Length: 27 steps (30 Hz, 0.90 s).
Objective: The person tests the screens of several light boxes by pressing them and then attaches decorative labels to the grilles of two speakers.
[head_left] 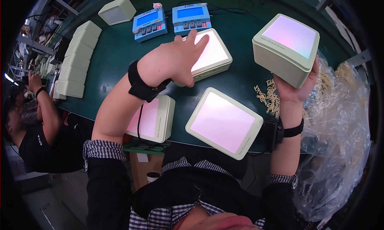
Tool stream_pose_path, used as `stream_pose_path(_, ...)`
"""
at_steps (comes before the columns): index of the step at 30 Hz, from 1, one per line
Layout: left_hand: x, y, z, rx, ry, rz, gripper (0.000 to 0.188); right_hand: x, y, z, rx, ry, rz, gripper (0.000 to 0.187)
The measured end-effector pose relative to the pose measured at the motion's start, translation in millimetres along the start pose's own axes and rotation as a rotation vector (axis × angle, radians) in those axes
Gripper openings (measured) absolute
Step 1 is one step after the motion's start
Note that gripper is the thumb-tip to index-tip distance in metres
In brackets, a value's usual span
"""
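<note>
My right hand (pixel 297 84) holds up a cream box-shaped speaker (pixel 286 62) from below, its top panel glowing pink and violet. With fingers across the top and thumb at the near side, my left hand (pixel 176 60) grips the left end of another speaker (pixel 219 64), whose panel glows near-white. That speaker stands on the green table, just in front of two blue testers (pixel 191 17). Nearer to me lies a speaker lit pale pink (pixel 224 124). Another pink-lit speaker (pixel 164 120) is partly hidden under my left forearm.
A row of cream speakers (pixel 78 58) lines the table's left side, and an unlit one (pixel 117 12) stands at the back. Small beige tied cables (pixel 269 96) and a clear plastic bag (pixel 340 150) are at the right. Another person (pixel 48 138) sits at the left.
</note>
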<state>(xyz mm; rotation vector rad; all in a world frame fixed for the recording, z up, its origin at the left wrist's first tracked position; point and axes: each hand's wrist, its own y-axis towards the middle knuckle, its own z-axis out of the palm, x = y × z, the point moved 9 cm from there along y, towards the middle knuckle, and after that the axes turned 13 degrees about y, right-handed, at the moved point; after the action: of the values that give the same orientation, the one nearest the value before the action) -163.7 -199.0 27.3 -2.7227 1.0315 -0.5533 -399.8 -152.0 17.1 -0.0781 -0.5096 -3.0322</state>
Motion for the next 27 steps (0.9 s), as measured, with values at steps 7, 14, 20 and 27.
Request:
stream_pose_path(7,1,2,-1,-0.024,-0.008,0.032,0.120,1,0,2,-0.012,-0.029,-0.001,0.054)
stream_pose_path(14,0,0,-4,-0.026,-0.001,0.017,0.117,1,1,0,0.003,-0.002,-0.004,0.053)
stream_pose_path(20,2,1,-9,-0.090,-0.051,0.018,0.106,0,1,3,0.011,0.013,-0.005,0.054)
stream_pose_path(27,-8,4,-10,-0.035,-0.002,-0.069,0.094,2,1,-1,-0.003,0.008,-0.013,0.054)
